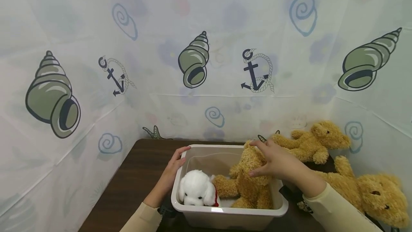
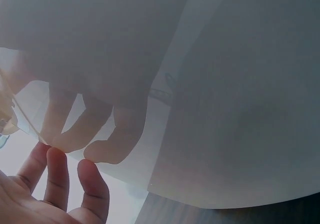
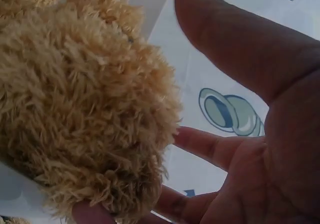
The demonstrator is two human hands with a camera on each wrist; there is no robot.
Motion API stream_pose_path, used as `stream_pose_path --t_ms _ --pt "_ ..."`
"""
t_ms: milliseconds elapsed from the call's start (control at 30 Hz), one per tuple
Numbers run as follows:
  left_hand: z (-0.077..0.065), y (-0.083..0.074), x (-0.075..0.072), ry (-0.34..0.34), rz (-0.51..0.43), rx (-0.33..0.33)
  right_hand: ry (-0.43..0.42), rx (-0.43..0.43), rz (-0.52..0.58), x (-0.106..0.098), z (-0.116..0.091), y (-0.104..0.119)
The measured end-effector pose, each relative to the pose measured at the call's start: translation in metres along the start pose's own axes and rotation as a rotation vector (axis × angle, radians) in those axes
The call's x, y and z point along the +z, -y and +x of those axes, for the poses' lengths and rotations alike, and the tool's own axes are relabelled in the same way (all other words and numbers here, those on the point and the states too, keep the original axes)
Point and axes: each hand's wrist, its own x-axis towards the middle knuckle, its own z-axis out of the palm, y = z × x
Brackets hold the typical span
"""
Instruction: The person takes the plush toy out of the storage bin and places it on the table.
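A beige plastic bin [image 1: 199, 208] holds a white plush dog [image 1: 194, 189] with a red band at its neck, at its left. A golden-brown teddy bear [image 1: 254, 185] sits upright at the bin's right end. My left hand [image 1: 173, 167] touches the bin's left rim, and its fingertips [image 2: 57, 159] meet the glossy outer wall, which mirrors them. Over the bear's head, my right hand [image 1: 276, 160] is spread. In the right wrist view some fingers [image 3: 205, 144] reach behind the fur, while the thumb [image 3: 225, 38] stands apart from it.
Two more teddy bears lie right of the bin, one farther back [image 1: 317, 140], one nearer [image 1: 370, 192] beside my right sleeve. The bin stands on a dark wooden table [image 1: 138, 171]. A pale curtain [image 1: 225, 20] with shells and anchors hangs behind and on both sides.
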Motion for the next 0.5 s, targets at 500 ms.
stream_pose_path --t_ms 500 --pt "0.0011 0.0001 -0.0003 -0.009 -0.012 -0.007 0.078 -0.005 -0.081 -0.0001 0.0027 -0.0003"
